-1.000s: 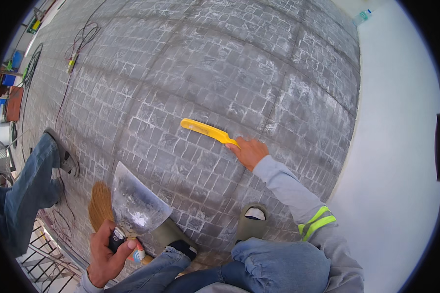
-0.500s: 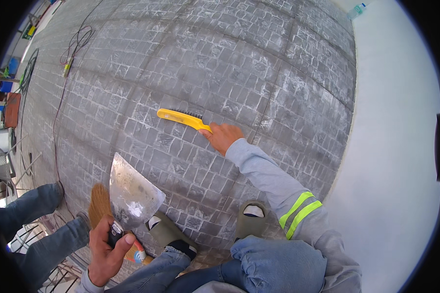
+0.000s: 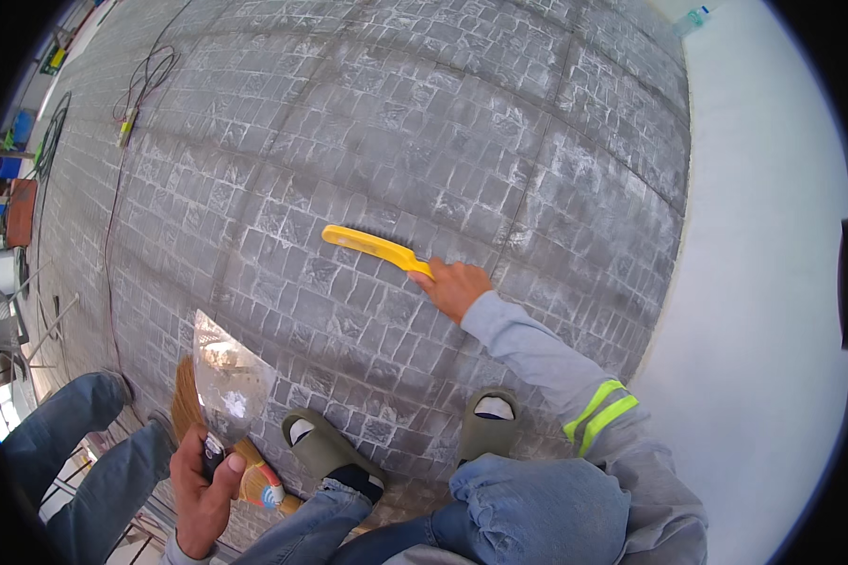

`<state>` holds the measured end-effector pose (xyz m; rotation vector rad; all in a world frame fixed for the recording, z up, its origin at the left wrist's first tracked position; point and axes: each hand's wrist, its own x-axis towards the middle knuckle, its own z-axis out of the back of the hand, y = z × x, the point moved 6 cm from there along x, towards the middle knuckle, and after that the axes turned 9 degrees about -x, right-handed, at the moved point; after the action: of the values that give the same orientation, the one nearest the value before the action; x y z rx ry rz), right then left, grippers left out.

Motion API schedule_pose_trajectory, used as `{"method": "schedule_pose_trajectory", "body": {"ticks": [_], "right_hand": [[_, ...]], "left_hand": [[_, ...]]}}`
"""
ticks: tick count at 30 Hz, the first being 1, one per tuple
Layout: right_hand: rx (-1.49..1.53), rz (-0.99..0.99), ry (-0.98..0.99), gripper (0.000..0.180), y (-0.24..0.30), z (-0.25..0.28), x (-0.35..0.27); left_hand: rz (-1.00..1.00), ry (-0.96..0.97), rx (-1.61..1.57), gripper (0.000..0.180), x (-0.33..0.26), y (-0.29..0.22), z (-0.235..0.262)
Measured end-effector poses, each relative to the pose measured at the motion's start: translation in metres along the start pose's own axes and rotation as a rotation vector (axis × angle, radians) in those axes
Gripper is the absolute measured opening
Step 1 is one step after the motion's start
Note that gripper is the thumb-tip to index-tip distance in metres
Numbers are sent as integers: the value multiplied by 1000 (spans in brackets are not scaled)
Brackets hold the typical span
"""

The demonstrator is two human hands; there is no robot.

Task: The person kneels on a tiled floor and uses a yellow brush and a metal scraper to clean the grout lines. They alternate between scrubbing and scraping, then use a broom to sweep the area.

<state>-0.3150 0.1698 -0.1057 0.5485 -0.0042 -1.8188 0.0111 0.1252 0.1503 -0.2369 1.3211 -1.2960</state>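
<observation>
My right hand is closed round the handle of a yellow wire brush, held over the grey block-patterned floor. Its dark bristles face the far side. At the lower left, my left hand grips the black handle of a scraper with a wide, shiny metal blade, which points away from me. Behind that hand, straw bristles show on one side. A bound straw part with a red band and a short handle shows on the other. Whether my left hand also holds the straw brush, I cannot tell.
A white wall runs along the right, with a plastic bottle by its far end. Another person's legs are close at the left. Cables lie across the floor. My sandals are below the brush.
My right hand and the wire brush have shifted right and slightly nearer. The scraper blade has turned and swung left, uncovering more of my left sandal.
</observation>
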Motion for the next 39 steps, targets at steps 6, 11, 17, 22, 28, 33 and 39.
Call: {"method": "schedule_pose_trajectory", "body": {"ticks": [6,11,17,22,28,33,39], "right_hand": [[101,-21,61,57,-16,13,-15],[-2,-167,152,53,-81,10,-113],[-13,-34,68,58,-3,6,3],[101,5,60,59,22,19,52],[15,-239,260,58,-74,-1,-101],[76,-143,142,60,-37,0,-47],[160,-20,68,61,21,12,42]], "left_hand": [[-223,-14,256,39,-6,-29,-2],[-140,-120,41,34,-9,-2,29],[-34,-49,-59,33,-8,8,16],[-177,32,79,33,-16,-18,11],[-89,-128,-54,30,-12,-1,37],[-41,-104,-171,34,4,0,25],[-199,1,-94,35,6,-37,10]]}}
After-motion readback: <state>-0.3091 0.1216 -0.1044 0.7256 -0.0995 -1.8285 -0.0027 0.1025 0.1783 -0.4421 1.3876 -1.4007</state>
